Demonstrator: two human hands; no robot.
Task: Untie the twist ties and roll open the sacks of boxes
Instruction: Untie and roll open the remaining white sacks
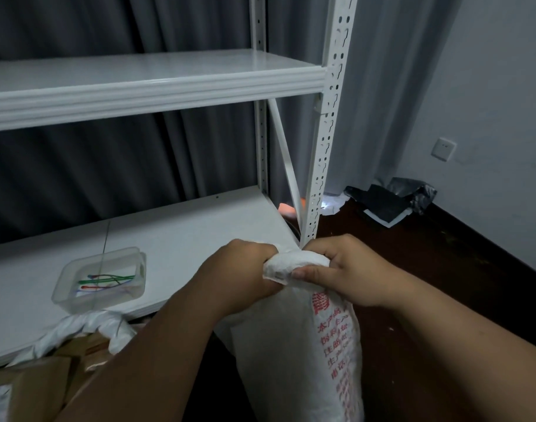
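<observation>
Sacks, two: white printed sack upright beside the shelf, neck bunched in both hands; opened sack of boxes lower left. Left hand and right hand, fingers curled tight around the neck. Likely rolling step; next, fold rim outward. Container holding several loose ties.

Both the left hand and the right hand are gripping the bunched top of a white sack just in front of the white shelf.
</observation>
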